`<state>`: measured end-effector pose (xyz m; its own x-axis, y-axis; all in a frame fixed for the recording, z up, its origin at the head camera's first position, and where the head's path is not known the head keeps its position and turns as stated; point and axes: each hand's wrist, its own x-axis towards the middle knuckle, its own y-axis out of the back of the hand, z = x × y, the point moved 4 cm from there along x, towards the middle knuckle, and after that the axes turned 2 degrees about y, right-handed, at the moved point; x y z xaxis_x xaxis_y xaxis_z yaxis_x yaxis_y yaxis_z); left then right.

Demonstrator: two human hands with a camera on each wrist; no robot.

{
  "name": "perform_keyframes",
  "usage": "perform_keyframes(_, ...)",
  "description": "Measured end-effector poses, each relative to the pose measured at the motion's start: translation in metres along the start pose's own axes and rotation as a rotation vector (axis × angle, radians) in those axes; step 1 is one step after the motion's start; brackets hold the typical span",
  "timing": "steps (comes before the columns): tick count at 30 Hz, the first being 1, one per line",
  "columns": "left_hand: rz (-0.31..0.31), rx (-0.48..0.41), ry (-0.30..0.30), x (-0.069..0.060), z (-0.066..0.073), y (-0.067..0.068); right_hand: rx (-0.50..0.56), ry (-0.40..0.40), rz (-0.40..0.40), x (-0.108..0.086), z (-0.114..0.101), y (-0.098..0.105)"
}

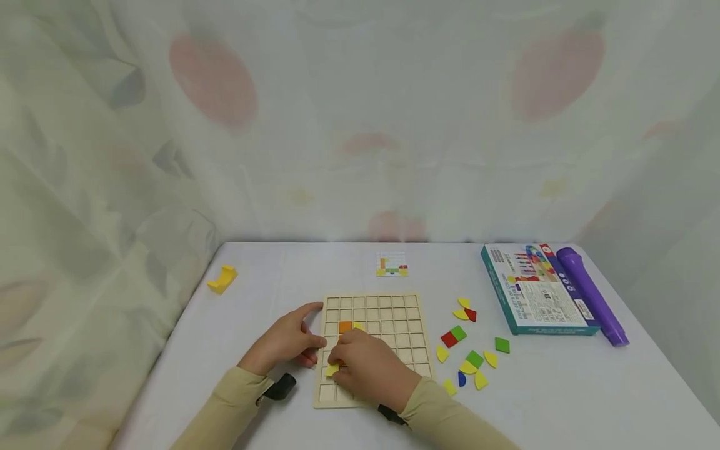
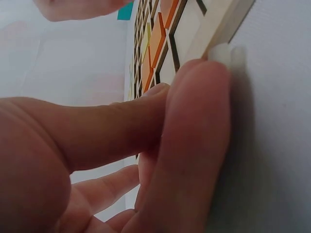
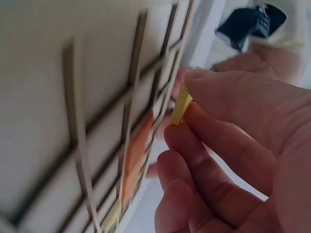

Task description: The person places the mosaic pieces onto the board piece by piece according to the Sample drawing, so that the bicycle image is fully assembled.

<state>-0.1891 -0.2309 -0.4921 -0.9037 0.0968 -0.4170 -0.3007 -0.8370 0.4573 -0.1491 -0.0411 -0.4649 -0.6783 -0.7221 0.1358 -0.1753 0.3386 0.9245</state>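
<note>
My right hand [image 1: 374,369] is over the lower left part of a wooden grid board [image 1: 398,301]. Between thumb and fingertips it pinches a small yellow piece [image 3: 181,105], held tilted just off the board in the right wrist view. My left hand [image 1: 287,340] rests along the board's left edge with its fingers spread, touching the rim; in the left wrist view one fingertip meets the side of the frame. Orange squares [image 2: 157,40] sit in cells there, with a yellow piece [image 1: 358,325] beside them. The right hand hides part of the grid.
Loose yellow, green, red and blue pieces [image 1: 474,359] lie right of the board. Behind it is a pattern card [image 1: 392,264]. A game box [image 1: 540,290] and a purple tube [image 1: 592,297] are at the far right, a yellow holder [image 1: 223,279] at the left.
</note>
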Motion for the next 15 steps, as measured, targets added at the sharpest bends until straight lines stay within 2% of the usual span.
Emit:
perform_keyframes(6,0.000,-0.006,0.010,0.000,-0.002,-0.002,-0.033,0.032,0.000,0.001,-0.006,-0.010)
perform_keyframes(15,0.008,-0.008,0.013,0.000,0.000,0.000,-0.069,0.049,0.003,0.004,-0.005,-0.014)
